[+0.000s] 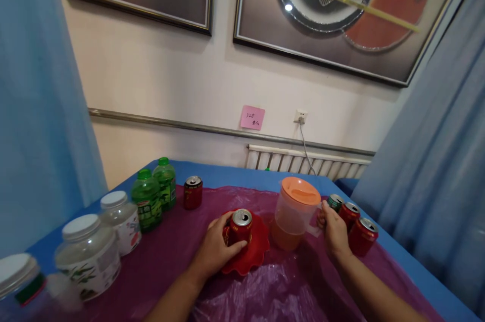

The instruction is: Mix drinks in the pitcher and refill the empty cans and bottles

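My left hand (214,246) is closed round an opened red drink can (241,228), its thumb and fingers on the can's side. The can is upright over a red plate (259,246) with a wavy rim. Just right of the plate is a clear plastic pitcher (291,218) with an orange lid (300,191) and amber liquid in its lower part. My right hand (334,228) grips the pitcher's handle, which the fingers partly hide. Close behind that hand stand a green can (335,202) and two red cans (362,237).
On the left stand several white-lidded jars (89,256) and two green bottles (147,200). Another red can (193,193) is near the back. A purple plastic sheet (162,276) covers much of the blue table (223,172). Blue curtains (435,150) hang at both sides.
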`<action>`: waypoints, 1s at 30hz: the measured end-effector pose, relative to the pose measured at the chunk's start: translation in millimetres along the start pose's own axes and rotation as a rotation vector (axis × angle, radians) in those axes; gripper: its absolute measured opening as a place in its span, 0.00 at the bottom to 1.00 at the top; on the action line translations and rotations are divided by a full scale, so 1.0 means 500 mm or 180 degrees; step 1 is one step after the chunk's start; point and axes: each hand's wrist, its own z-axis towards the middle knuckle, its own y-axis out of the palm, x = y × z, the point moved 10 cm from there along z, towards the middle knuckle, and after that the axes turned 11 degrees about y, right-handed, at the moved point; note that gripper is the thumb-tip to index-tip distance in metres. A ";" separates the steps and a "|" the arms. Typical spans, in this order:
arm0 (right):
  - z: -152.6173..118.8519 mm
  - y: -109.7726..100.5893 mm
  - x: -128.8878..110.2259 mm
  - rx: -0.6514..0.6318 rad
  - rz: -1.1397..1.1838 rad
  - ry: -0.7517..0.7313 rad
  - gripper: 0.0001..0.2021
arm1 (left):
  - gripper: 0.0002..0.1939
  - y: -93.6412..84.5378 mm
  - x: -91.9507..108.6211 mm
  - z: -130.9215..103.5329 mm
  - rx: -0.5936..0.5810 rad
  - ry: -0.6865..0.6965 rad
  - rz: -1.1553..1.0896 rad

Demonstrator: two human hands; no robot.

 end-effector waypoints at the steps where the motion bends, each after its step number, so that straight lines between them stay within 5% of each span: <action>1: -0.003 -0.002 0.001 -0.0018 -0.0119 0.0060 0.25 | 0.36 0.000 -0.003 0.001 -0.0003 -0.0042 -0.0047; 4: -0.031 -0.033 -0.012 0.0325 -0.0415 -0.0027 0.25 | 0.35 -0.003 -0.013 0.005 0.0034 -0.0116 -0.0119; 8: -0.136 -0.069 -0.020 0.0801 -0.0219 -0.0514 0.23 | 0.34 -0.021 -0.010 0.005 0.0219 -0.0098 0.0059; 12: -0.241 0.032 0.011 -0.0194 -0.0639 -0.0701 0.17 | 0.33 -0.028 0.029 0.003 0.0185 0.0087 0.0199; 16: -0.288 0.154 0.038 -0.0975 -0.1044 -0.0529 0.24 | 0.33 -0.024 0.066 0.002 0.0058 0.0325 0.0190; 22: -0.290 0.271 0.030 -0.1277 -0.1272 -0.0059 0.39 | 0.35 -0.008 0.060 0.003 -0.0019 0.0714 0.0051; 26: -0.294 0.304 -0.002 -0.1364 -0.1311 -0.0134 0.33 | 0.34 0.002 0.053 0.007 -0.0074 0.0926 0.0024; 30: -0.286 0.256 -0.027 -0.1187 -0.1231 -0.0270 0.31 | 0.40 0.004 0.073 0.009 -0.0163 0.1058 0.0096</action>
